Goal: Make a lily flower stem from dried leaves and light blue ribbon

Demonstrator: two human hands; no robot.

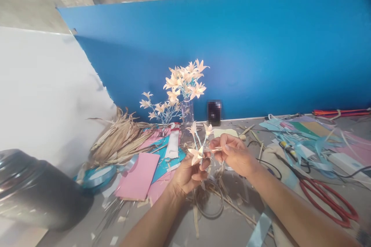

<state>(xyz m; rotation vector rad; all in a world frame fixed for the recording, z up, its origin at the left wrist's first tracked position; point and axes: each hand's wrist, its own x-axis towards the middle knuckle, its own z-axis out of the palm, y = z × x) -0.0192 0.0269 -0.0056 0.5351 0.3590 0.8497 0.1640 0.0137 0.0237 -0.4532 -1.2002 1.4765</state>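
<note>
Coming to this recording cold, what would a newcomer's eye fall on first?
Probably the bunch of pale peach flowers in a clear vase, standing out brightly against the blue panel at the centre back. Next, just in front, the left hand holding a three-flower sprig, with the right hand close beside it. Then perhaps the red-handled scissors lying at the lower right.

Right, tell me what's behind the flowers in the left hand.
Behind the held flowers stands a clear vase of blossoms; whatever the held flowers and left hand cover can't be seen.
</note>
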